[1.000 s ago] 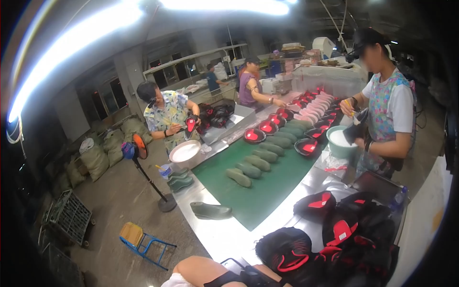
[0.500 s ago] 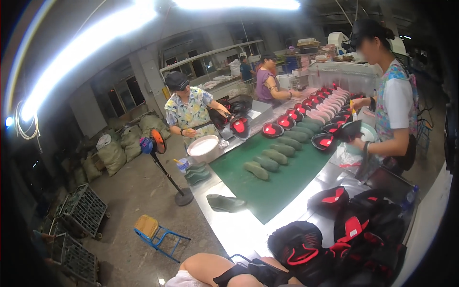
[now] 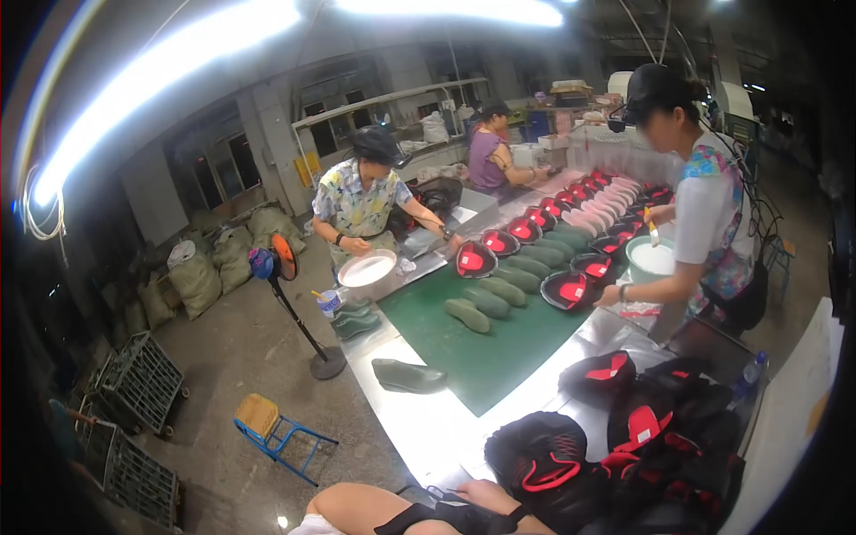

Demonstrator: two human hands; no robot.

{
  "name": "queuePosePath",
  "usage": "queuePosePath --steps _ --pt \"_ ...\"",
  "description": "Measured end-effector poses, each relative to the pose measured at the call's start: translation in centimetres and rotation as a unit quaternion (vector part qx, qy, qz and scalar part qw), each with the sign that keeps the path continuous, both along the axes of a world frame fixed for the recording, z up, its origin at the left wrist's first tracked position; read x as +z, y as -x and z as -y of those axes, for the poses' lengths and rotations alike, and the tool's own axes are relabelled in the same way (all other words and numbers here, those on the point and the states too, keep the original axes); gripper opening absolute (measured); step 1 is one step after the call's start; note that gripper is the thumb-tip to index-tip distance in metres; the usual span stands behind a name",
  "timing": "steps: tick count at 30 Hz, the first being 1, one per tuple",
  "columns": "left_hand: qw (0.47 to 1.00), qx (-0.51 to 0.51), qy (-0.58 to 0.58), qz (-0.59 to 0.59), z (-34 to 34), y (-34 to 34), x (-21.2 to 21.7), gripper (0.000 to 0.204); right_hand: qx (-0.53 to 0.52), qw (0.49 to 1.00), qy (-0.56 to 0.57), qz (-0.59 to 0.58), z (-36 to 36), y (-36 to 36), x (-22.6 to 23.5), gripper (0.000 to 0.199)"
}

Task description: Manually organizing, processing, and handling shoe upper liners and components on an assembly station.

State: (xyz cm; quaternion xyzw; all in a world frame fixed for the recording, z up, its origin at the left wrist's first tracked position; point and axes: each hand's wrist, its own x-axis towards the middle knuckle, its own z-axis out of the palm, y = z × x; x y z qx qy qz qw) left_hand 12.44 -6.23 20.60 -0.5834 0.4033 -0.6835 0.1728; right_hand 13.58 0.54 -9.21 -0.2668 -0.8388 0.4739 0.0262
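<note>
Of the things around, I see three co-workers as the biggest: one in white sleeves and a flowered apron (image 3: pixel 700 218) on the right, one in a yellow-flowered shirt (image 3: pixel 361 198) opposite, one in a purple top (image 3: pixel 484 160) farther back. A heap of black fabric shoe uppers with red linings (image 3: pixel 642 426) crowds the near right, and its front piece, a rounded black upper with a red outline (image 3: pixel 535 446), blocks my way from the hand to the rest. Smaller are the dull green foot-shaped forms (image 3: pixel 467 315), lined up beside more red-lined uppers.

The room is a dim workshop with a grey floor (image 3: pixel 205 374), where an orange-faced standing fan (image 3: pixel 283 256) and a blue-framed chair with a yellow seat (image 3: pixel 259 417) stand. The long table has a flat green top (image 3: pixel 526 348) and a shiny metal border (image 3: pixel 419 437).

At the lower edge, a soft black piece (image 3: pixel 459 514) lies against my right hand (image 3: pixel 486 495); I cannot tell whether its fingers pinch it. My left hand I can't make out reliably.
</note>
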Motion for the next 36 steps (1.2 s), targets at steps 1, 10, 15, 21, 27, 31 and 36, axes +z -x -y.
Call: queuePosePath --steps 1,10,15,21,27,31,36 --pt "1.0 -0.002 -0.001 0.004 0.1 0.1 -0.2 0.045 -0.004 1.0 -0.019 0.011 0.0 0.1 -0.7 0.034" --pt "0.802 0.342 0.467 -0.148 -1.5 7.4 -13.5 0.046 -0.241 0.936 -0.071 -0.245 -0.2 1.8 -1.1 0.021" --pt "0.367 0.366 0.828 -0.216 -1.3 12.9 -31.3 0.051 -0.352 0.87 -0.026 -0.344 -0.1 1.1 0.7 0.019" --pt "0.297 0.23 0.91 -0.176 1.6 9.7 -31.7 0.039 -0.281 0.928 -0.039 -0.241 0.1 0.0 -0.5 0.024" --pt "0.275 0.088 0.953 -0.095 -0.4 9.0 -28.0 0.031 -0.345 0.901 0.01 -0.262 -0.7 -0.8 1.1 0.023" --pt "0.243 0.181 0.944 -0.134 -2.7 9.2 -25.4 0.032 -0.356 0.881 -0.029 -0.311 -1.5 -0.8 0.8 0.024" --pt "0.263 0.178 0.941 -0.116 -3.7 9.4 -24.4 0.032 -0.369 0.876 0.093 -0.296 -2.1 -0.9 1.0 0.028"
